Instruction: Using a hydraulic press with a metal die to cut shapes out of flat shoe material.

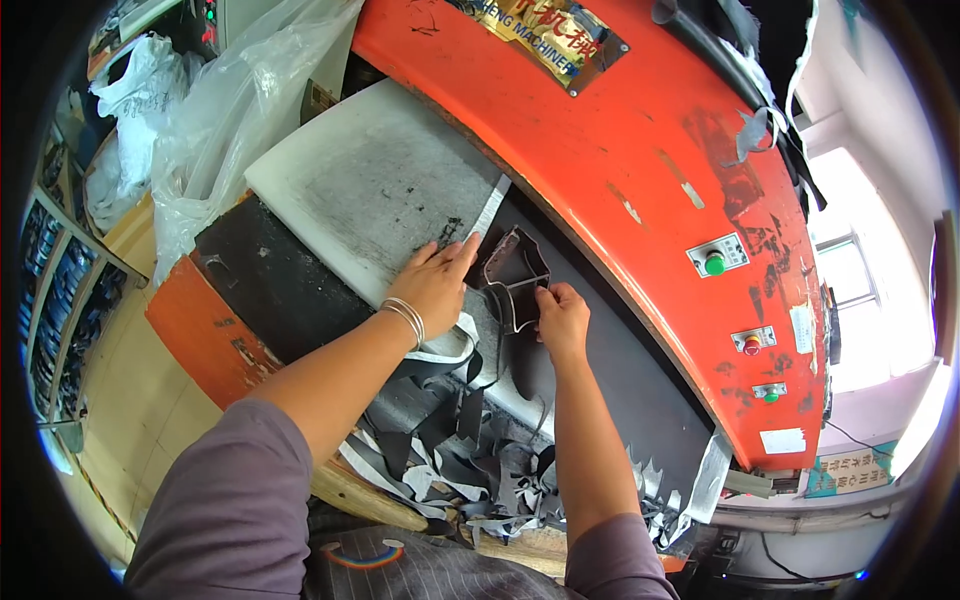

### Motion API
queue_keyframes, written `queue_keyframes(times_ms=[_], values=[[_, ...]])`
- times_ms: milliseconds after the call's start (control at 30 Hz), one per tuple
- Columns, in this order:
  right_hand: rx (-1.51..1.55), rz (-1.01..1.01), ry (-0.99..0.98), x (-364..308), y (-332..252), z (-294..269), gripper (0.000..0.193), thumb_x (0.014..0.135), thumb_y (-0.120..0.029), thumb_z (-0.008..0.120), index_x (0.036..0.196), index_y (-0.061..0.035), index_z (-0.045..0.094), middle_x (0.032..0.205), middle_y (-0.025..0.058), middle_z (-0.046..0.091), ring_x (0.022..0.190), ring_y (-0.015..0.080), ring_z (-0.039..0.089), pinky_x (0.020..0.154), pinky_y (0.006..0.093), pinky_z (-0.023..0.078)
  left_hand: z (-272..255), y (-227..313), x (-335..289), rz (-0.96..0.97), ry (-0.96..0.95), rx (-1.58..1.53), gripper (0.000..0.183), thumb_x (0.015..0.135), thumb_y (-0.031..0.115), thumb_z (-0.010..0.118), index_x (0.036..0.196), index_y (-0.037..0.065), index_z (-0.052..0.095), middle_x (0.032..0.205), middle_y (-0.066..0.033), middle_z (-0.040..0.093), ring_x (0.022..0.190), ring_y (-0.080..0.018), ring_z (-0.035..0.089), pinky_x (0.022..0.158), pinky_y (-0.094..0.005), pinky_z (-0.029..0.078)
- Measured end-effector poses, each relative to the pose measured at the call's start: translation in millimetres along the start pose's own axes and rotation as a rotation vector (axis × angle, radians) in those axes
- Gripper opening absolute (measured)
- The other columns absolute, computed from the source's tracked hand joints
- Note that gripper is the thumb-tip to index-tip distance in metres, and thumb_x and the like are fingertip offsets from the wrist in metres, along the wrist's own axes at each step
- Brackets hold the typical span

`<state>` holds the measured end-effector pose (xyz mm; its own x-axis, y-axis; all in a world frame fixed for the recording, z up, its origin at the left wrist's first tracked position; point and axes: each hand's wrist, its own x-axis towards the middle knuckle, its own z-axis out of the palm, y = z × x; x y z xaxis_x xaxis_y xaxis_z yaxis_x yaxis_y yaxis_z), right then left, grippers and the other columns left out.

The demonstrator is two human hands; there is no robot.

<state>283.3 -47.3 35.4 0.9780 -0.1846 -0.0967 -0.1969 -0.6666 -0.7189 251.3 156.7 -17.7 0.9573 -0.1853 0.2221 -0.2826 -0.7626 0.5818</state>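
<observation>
My right hand (pixel 563 318) grips the near right edge of a metal cutting die (pixel 517 280), a thin-walled outline with a crossbar. The die stands on dark sheet material (pixel 600 335) beneath the orange press (pixel 640 190). My left hand (pixel 436 284), bangles at its wrist, lies with fingers stretched out on the right edge of a worn whitish board (pixel 360 165). Its fingertips are just left of the die, apart from it. How my left thumb lies is hard to see.
Dark and pale offcut strips (pixel 480 470) pile along the near edge, by my apron (pixel 400 565). Green buttons (pixel 714 263) and a red button (pixel 752 345) sit on the press front. Clear plastic bags (pixel 240 110) hang at the left, near a rack (pixel 60 300).
</observation>
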Motion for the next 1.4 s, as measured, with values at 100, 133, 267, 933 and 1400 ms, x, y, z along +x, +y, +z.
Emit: queue_keyframes(times_ms=[100, 133, 267, 933, 1400], values=[[-0.113, -0.072, 0.026, 10, 11, 5, 0.028, 0.089, -0.024, 0.061, 0.090, 0.0031, 0.063, 0.066, 0.0142, 0.062, 0.055, 0.0202, 0.060, 0.055, 0.0341, 0.049, -1, 0, 3, 0.014, -0.027, 0.001, 0.069, 0.091, 0.011, 0.047, 0.148, 0.000, 0.009, 0.135, -0.0083, 0.052, 0.133, -0.0233, 0.038, 0.114, -0.0410, 0.022], [-0.147, -0.124, 0.047, 13, 10, 9, 0.029, 0.089, -0.026, 0.062, 0.093, 0.0028, 0.064, 0.067, 0.0150, 0.063, 0.061, 0.0218, 0.062, 0.061, 0.0342, 0.050, -2, -2, 3, 0.011, -0.023, 0.019, 0.069, 0.090, 0.011, 0.047, 0.147, 0.000, 0.010, 0.136, -0.0085, 0.052, 0.133, -0.0235, 0.039, 0.114, -0.0411, 0.022], [-0.124, -0.186, 0.100, -1, -2, 7, 0.040, 0.086, -0.031, 0.067, 0.111, -0.0003, 0.063, 0.089, 0.0194, 0.067, 0.086, 0.0274, 0.066, 0.078, 0.0350, 0.050, 4, -10, 3, 0.041, 0.037, 0.005, 0.069, 0.088, 0.009, 0.048, 0.147, -0.001, 0.012, 0.136, -0.0090, 0.052, 0.132, -0.0242, 0.041, 0.114, -0.0414, 0.022], [-0.402, -0.427, 0.091, -42, 26, 32, 0.084, 0.076, -0.022, 0.069, 0.143, 0.0058, 0.027, 0.131, 0.0257, 0.049, 0.123, 0.0372, 0.046, 0.106, 0.0433, 0.029, 11, -16, 2, 0.038, 0.136, -0.195, 0.066, 0.083, 0.007, 0.049, 0.142, -0.005, 0.023, 0.119, -0.0100, 0.064, 0.117, -0.0249, 0.054, 0.111, -0.0421, 0.028], [-0.276, -0.385, 0.033, -47, 31, 25, 0.086, 0.074, -0.019, 0.067, 0.146, -0.0005, 0.023, 0.131, 0.0257, 0.048, 0.123, 0.0378, 0.045, 0.106, 0.0439, 0.030, 13, -14, 11, -0.019, 0.128, -0.136, 0.077, 0.080, 0.005, 0.048, 0.146, -0.005, 0.009, 0.135, -0.0127, 0.053, 0.127, -0.0283, 0.045, 0.111, -0.0419, 0.026]])
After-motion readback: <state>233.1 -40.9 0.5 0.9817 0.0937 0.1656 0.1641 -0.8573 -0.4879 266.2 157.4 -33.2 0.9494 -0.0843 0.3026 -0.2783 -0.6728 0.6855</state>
